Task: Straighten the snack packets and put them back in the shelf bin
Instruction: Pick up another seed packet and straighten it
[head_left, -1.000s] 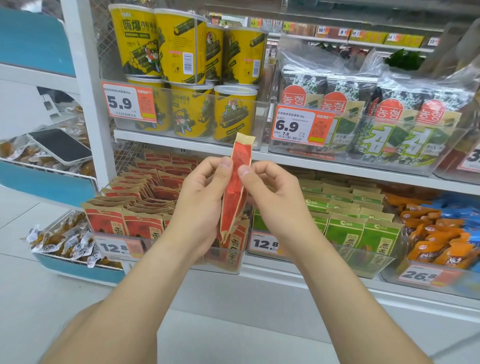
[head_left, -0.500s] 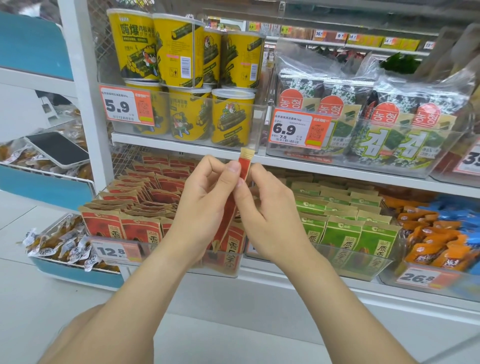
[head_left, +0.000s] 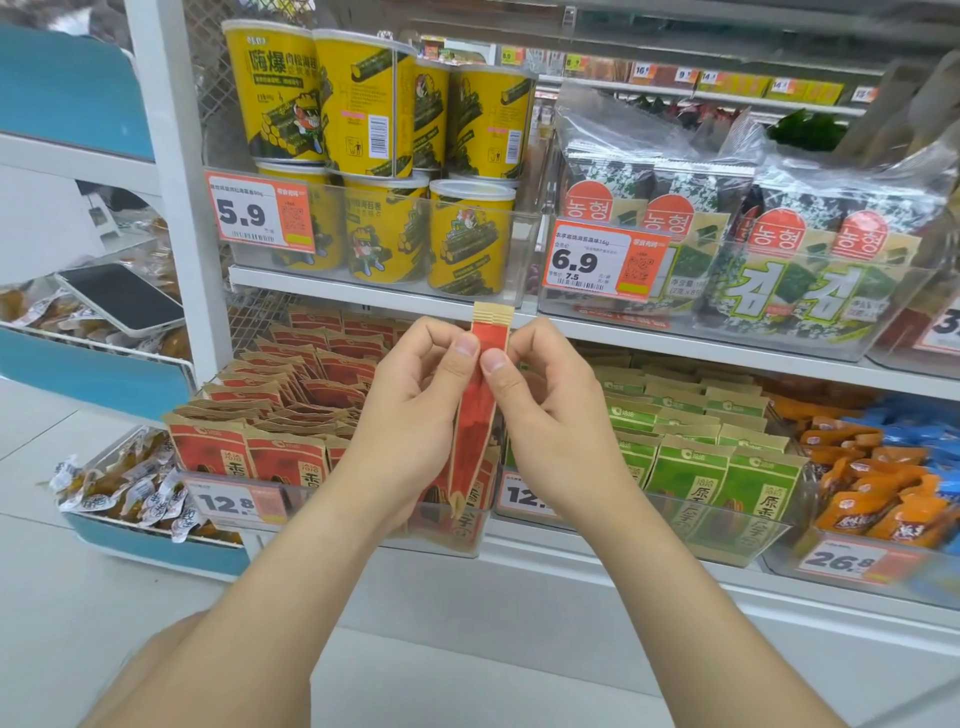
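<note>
Both hands, left hand (head_left: 415, 415) and right hand (head_left: 550, 415), pinch the red snack packet (head_left: 480, 410) upright near its top seal, above the shelf bin (head_left: 467, 545) front-right corner; likely light, thin, crinkly, so hold the stiffer sealed edges.

Two hands are counted, a left hand (head_left: 410, 415) and a right hand (head_left: 550, 415), with one red packet (head_left: 480, 410) between them. Four yellow canisters (head_left: 363, 104) are counted in the upper tier, four round red labels (head_left: 670, 218) on the seaweed packs (head_left: 769, 296), and one phone (head_left: 122, 299).
</note>
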